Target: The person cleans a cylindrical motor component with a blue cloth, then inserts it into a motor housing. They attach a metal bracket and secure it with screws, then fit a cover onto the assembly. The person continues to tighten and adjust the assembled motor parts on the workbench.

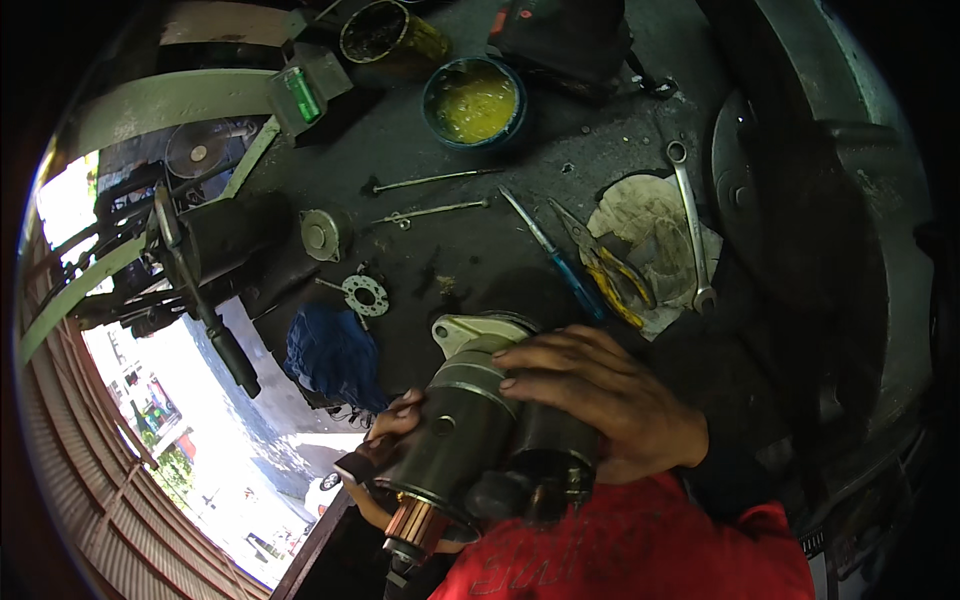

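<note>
A starter motor [445, 430] with a dark cylindrical body and a pale metal nose flange is tilted close in front of me. Its copper commutator [415, 522] sticks out of the near end. My left hand [385, 445] is wrapped round the left side of the body, and part of it is hidden behind the motor. My right hand [610, 400] lies over the top right, fingers closed on the housing and the smaller solenoid cylinder [550, 450]. Beyond the motor lie a brush plate [366, 296] and a round end cap [325, 235].
A blue rag [332, 355] lies left of the motor. Ahead are two long bolts [435, 210], a blue screwdriver [555, 255], yellow-handled pliers [620, 280] and a wrench [690, 225] on a stained cloth. Farther back stand a bowl of yellow liquid [475, 105] and a can [395, 35]. A vise [215, 240] is at left.
</note>
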`<action>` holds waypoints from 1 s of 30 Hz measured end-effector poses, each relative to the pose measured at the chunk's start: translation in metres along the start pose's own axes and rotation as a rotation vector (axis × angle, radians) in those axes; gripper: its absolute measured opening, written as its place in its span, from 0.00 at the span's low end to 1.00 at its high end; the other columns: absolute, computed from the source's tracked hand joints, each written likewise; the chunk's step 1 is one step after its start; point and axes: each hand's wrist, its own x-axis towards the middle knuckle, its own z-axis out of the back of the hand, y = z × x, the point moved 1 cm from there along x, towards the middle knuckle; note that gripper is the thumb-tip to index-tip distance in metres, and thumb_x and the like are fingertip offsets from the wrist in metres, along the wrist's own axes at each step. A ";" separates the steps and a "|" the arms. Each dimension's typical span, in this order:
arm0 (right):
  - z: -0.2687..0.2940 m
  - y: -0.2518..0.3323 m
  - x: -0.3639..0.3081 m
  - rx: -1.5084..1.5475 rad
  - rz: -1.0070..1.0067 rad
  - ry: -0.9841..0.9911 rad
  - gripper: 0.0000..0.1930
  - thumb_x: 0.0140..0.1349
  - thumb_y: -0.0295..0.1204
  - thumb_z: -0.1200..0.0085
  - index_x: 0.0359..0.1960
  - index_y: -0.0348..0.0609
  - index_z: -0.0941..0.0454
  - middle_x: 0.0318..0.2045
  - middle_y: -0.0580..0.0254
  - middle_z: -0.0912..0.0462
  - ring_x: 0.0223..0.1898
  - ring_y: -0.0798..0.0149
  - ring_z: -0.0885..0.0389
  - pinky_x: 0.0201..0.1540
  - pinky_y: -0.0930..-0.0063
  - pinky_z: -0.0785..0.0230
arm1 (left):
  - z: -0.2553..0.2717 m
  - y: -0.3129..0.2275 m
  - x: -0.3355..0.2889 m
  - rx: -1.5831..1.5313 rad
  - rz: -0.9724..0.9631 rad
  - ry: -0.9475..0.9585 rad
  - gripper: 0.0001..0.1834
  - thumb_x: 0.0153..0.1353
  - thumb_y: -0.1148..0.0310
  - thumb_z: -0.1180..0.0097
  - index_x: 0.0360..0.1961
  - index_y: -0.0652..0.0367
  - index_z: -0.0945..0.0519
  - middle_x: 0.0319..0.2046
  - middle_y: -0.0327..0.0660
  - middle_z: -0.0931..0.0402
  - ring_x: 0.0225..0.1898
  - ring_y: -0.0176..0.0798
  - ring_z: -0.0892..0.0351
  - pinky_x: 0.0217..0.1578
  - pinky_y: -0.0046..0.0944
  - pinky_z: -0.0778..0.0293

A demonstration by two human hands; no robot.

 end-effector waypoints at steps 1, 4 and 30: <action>-0.004 -0.006 0.000 0.015 0.002 -0.003 0.47 0.43 0.30 0.27 0.71 0.45 0.32 0.71 0.53 0.30 0.69 0.50 0.28 0.67 0.54 0.38 | 0.009 -0.010 0.009 0.053 0.067 0.099 0.36 0.78 0.46 0.68 0.53 0.73 0.22 0.55 0.63 0.25 0.68 0.56 0.33 0.74 0.61 0.45; -0.011 -0.017 0.001 0.051 0.025 -0.031 0.45 0.39 0.23 0.31 0.67 0.44 0.28 0.70 0.56 0.27 0.64 0.53 0.23 0.62 0.56 0.36 | 0.031 -0.020 0.024 -0.042 0.096 0.448 0.32 0.78 0.47 0.66 0.58 0.66 0.23 0.62 0.59 0.30 0.74 0.60 0.41 0.75 0.68 0.57; -0.013 -0.022 0.006 0.084 0.062 -0.118 0.29 0.52 0.24 0.34 0.60 0.40 0.20 0.66 0.57 0.22 0.52 0.61 0.19 0.56 0.62 0.33 | 0.023 -0.040 0.039 0.373 -0.104 0.663 0.26 0.76 0.50 0.58 0.59 0.61 0.23 0.67 0.61 0.34 0.76 0.65 0.45 0.74 0.73 0.59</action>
